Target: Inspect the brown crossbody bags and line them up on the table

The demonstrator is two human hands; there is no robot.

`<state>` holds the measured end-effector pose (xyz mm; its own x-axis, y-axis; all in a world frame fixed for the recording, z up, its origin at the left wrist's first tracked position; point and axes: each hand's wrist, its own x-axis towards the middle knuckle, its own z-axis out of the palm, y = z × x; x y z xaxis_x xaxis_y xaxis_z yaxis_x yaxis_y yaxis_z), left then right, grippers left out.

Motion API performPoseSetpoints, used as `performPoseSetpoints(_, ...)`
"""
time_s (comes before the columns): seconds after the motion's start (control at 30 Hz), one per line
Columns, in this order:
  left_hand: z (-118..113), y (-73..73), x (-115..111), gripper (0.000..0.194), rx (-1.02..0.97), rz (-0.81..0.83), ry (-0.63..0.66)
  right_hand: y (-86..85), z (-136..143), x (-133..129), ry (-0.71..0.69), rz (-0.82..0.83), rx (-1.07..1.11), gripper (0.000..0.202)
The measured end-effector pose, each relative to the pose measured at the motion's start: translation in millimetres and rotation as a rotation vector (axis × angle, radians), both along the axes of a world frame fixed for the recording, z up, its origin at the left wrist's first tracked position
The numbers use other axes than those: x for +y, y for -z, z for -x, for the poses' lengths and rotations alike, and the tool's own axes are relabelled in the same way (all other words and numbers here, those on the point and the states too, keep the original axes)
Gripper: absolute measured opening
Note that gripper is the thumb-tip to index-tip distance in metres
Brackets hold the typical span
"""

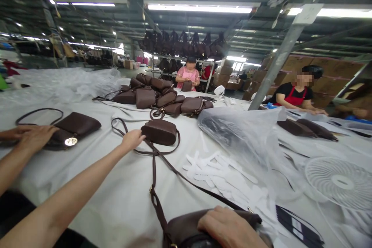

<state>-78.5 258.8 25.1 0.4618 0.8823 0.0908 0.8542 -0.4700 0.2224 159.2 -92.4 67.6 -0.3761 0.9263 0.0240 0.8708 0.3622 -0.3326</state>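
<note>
My left hand (132, 139) reaches forward across the table, its fingers closed at the left end of a dark brown shoulder bag (159, 131). That bag lies on its side, its strap looped around it. My right hand (229, 226) is at the bottom of the view, with curled fingers gripping the top of a nearer brown shoulder bag (186, 223). This nearer bag's long strap (154, 174), with a gold-coloured buckle, stretches up the table toward the first bag. The lower part of the nearer bag is cut off by the frame.
At left, another person's hands (37, 137) touch a brown bag (78, 124) with a round gold tag. Beyond lies a heap of brown bags (145, 97). White paper strips (221, 170), clear plastic (241, 131) and a white fan (340, 182) are to the right. Two people work farther back.
</note>
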Motion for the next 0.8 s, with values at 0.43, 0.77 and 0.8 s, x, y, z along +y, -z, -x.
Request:
performPoseSetpoints(0.43, -54, -11.4, -75, 0.009, -0.605, 0.48, 0.297, -21.1, 12, -6, 0.129, 0.168, 0.101, 0.021)
performPoseSetpoints(0.77, -22, -217.9, 1, 0.013, -1.337, 0.901, 0.01, -28.2, 12, -1, 0.251, 0.095, 0.135, 0.015)
performPoseSetpoints(0.8, -21, -230.7, 5, 0.012, -1.285, 0.882, -0.014, -30.1, 14, 0, 0.254, 0.098, 0.123, 0.014)
